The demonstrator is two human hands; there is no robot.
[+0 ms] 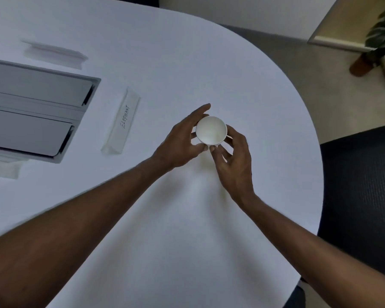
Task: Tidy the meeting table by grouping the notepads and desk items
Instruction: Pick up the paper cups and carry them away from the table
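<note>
A small white cup [211, 130] is held upright between both hands over the right half of the white bench [187, 230], well apart from the other items. It is clasped from the left by the left hand [180, 141], whose fingers [198, 112] are curved round the far wall with the thumb on the near side. It is met from the right by the right hand [237, 161], whose fingers are curled against the right wall with the thumb tip just under the near rim. Whether the base rests on the bench or is raised slightly cannot be told.

The cup is judged to be thin paper or light plastic: very light, easily dented and likely to deform if squeezed hard. A gentle hold round the wall below the rim, where the rolled lip stiffens it, is thought best, and one hand should be enough. The surface looks smooth, so some grip is needed, but not much.

Its inside is seen from above and appears bare and pale; no liquid or object is made out, so little spill risk is expected.

To the left, a folded name card [122, 121] marked "ELEPHANT" lies near a grey recessed tray [31, 90] with closed flaps, whose contents are hidden. A second white card [53, 53] lies beyond the tray.
</note>
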